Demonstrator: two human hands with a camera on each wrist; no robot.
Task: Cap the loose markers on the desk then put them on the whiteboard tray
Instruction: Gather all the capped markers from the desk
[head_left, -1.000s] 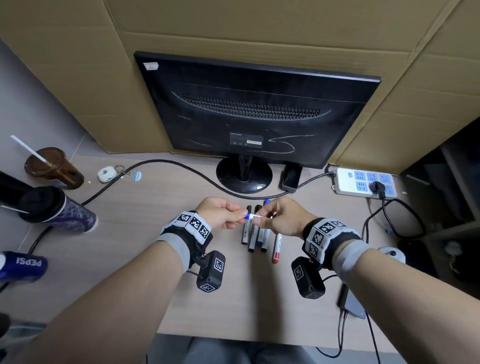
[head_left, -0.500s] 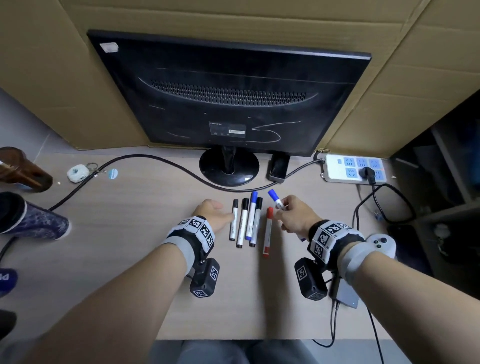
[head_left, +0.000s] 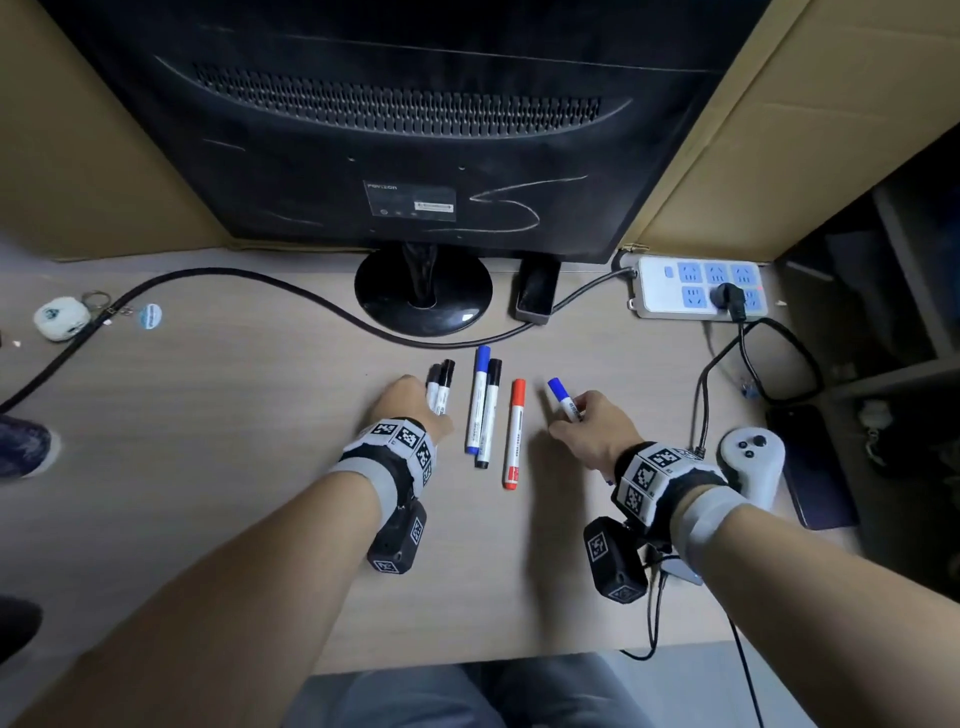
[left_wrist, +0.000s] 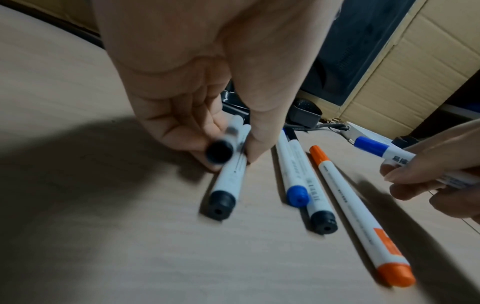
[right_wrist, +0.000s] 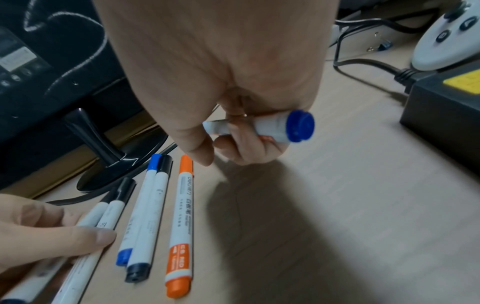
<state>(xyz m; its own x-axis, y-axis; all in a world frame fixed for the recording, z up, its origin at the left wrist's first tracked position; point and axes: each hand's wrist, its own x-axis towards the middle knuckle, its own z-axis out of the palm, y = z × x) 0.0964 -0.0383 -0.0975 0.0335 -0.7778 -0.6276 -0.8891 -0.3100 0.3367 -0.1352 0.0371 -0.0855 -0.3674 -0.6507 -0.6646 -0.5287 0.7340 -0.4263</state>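
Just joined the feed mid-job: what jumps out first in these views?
The row of capped white-barrelled markers on the pale wooden desk, with the orange-capped marker brightest, lying alone at the row's right end. The left hand grips two black-capped markers at the row's left, while the right hand holds a blue-capped marker off the desk. Behind looms the black monitor back.

We wore a grey cuff on each bare forearm, and past it a black wristband (head_left: 402, 441) set with white squares printed in black coded patterns. Under each wrist hung a small black camera block (head_left: 397, 540) bearing the same square markers. A thin black cable (head_left: 655, 603) trailed from the right wrist unit (head_left: 615, 564). Our trousers (head_left: 457, 693) were grey.
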